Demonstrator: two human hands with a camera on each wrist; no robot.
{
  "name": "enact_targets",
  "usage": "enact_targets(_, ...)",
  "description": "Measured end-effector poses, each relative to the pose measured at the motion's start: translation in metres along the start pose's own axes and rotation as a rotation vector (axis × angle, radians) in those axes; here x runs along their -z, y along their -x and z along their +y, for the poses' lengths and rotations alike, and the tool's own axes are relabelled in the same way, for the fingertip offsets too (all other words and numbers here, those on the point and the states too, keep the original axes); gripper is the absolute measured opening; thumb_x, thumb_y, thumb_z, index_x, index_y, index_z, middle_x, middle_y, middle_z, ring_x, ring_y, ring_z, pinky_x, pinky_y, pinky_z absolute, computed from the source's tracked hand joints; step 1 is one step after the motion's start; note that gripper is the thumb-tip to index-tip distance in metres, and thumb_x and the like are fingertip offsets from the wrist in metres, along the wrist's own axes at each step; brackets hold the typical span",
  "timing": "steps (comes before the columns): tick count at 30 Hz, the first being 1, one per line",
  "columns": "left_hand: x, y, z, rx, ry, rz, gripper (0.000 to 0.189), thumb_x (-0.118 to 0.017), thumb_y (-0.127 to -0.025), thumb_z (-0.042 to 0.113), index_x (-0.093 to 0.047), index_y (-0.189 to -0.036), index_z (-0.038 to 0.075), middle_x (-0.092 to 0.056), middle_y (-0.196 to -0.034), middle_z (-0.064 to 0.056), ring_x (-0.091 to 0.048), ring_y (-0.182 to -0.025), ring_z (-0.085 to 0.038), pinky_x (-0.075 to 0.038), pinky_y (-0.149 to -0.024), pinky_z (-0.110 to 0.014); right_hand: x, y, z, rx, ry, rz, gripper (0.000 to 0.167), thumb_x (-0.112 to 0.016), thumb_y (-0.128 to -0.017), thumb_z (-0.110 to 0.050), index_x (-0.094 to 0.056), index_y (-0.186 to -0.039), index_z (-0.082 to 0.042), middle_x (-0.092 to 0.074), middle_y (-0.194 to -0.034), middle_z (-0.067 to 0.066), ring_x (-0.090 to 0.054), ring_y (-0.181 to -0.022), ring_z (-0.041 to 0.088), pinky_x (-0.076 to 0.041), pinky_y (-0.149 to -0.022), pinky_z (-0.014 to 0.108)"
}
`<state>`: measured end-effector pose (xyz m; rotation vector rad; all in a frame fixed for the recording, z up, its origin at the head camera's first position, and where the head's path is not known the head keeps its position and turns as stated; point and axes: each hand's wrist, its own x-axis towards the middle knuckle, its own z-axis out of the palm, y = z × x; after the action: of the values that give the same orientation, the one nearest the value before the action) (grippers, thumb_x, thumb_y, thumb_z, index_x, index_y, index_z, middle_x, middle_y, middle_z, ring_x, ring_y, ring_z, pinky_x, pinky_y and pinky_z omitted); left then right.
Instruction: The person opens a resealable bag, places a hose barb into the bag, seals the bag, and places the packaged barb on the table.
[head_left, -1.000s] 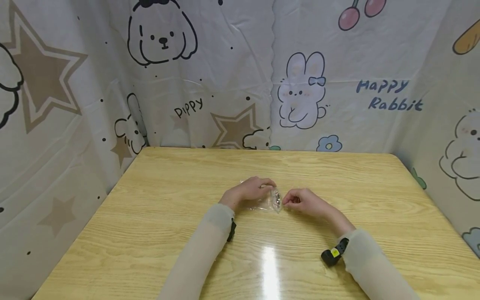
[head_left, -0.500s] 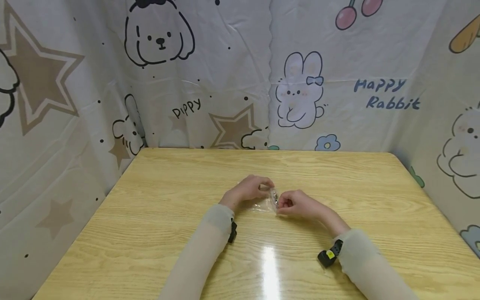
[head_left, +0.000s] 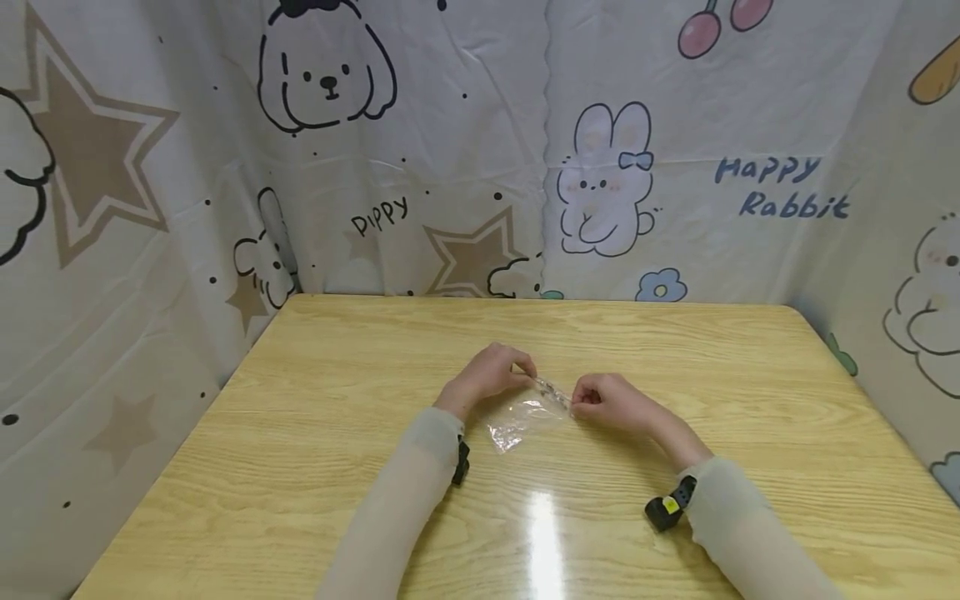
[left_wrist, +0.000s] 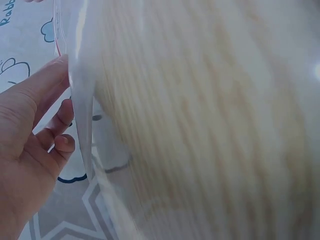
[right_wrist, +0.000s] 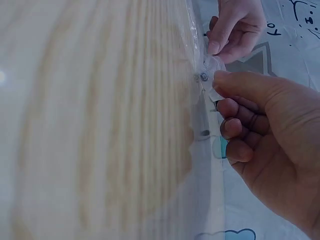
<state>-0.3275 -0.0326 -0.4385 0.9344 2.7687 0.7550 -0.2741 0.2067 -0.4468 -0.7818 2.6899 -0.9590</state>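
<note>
A clear plastic zip bag [head_left: 516, 425] with small silvery bits [head_left: 551, 390] near its far edge stretches between both hands, above the table. My left hand [head_left: 487, 372] pinches the edge at one end; in the left wrist view the thumb and fingers of that hand [left_wrist: 32, 117] grip the bag [left_wrist: 82, 80] beside a thin red line. At the other end, my right hand [head_left: 615, 407] pinches a corner. The right wrist view has this hand [right_wrist: 280, 120] holding the bag's edge close to the left fingers, its other fingers curled. What the bits are is too small to tell.
A wood-grain table [head_left: 337, 500] lies under the hands, with a bright light reflection near the front. A printed cloth [head_left: 457, 100] hangs behind it and along both sides. Black wrist cameras [head_left: 663, 510] are strapped to the arms.
My right hand reached the bag, took hold of its corner and drew back to the right. The bag has turned, its loose part now spread toward me; the left hand shifted slightly away.
</note>
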Motion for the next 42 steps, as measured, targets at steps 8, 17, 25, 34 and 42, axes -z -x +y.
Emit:
enact_targets(8, 0.002, 0.002, 0.001, 0.002, -0.072, -0.015, 0.009, -0.069, -0.091, 0.023, -0.076, -0.094, 0.017, -0.075, -0.102, 0.002, -0.065, -0.102, -0.017, -0.047, -0.1, -0.033, 0.004, -0.002, 0.004, -0.029, 0.058, 0.066, 0.006, -0.063, -0.094, -0.009, -0.067, -0.09, -0.009, -0.064, -0.083, 0.002, -0.051, -0.075, 0.01, -0.044, -0.067, 0.023)
enact_targets(17, 0.002, 0.007, 0.001, -0.029, -0.139, -0.009, 0.008, -0.069, -0.092, 0.022, -0.074, -0.093, 0.017, -0.075, -0.103, 0.002, -0.064, -0.102, -0.018, -0.048, -0.098, -0.034, 0.006, -0.004, 0.0, -0.003, 0.071, 0.124, 0.007, -0.062, -0.094, -0.006, -0.068, -0.091, -0.006, -0.067, -0.087, 0.005, -0.054, -0.078, 0.01, -0.046, -0.069, 0.023)
enact_targets(25, 0.005, 0.014, 0.003, -0.002, -0.044, -0.009, 0.006, -0.068, -0.092, 0.017, -0.073, -0.094, 0.014, -0.074, -0.108, -0.002, -0.066, -0.107, -0.019, -0.049, -0.1, -0.034, 0.007, -0.005, -0.002, -0.017, 0.071, 0.17, 0.008, -0.061, -0.093, -0.004, -0.069, -0.092, -0.005, -0.068, -0.089, 0.006, -0.056, -0.08, 0.013, -0.047, -0.071, 0.025)
enact_targets(34, 0.012, 0.02, 0.002, 0.022, 0.067, 0.024, 0.014, -0.063, -0.095, 0.02, -0.074, -0.098, 0.013, -0.075, -0.104, -0.002, -0.066, -0.103, -0.016, -0.051, -0.097, -0.033, 0.008, -0.006, -0.006, 0.055, 0.107, 0.275, 0.008, -0.062, -0.092, 0.0, -0.069, -0.091, -0.003, -0.069, -0.09, 0.009, -0.061, -0.081, 0.016, -0.05, -0.07, 0.027)
enact_targets(42, 0.025, 0.024, 0.01, -0.008, 0.042, 0.089, 0.017, -0.06, -0.097, 0.022, -0.073, -0.101, 0.011, -0.074, -0.105, -0.003, -0.066, -0.099, -0.015, -0.052, -0.09, -0.032, 0.011, -0.005, -0.011, 0.077, 0.113, 0.36, 0.008, -0.064, -0.091, 0.0, -0.07, -0.094, -0.003, -0.068, -0.091, 0.009, -0.061, -0.079, 0.016, -0.05, -0.066, 0.023)
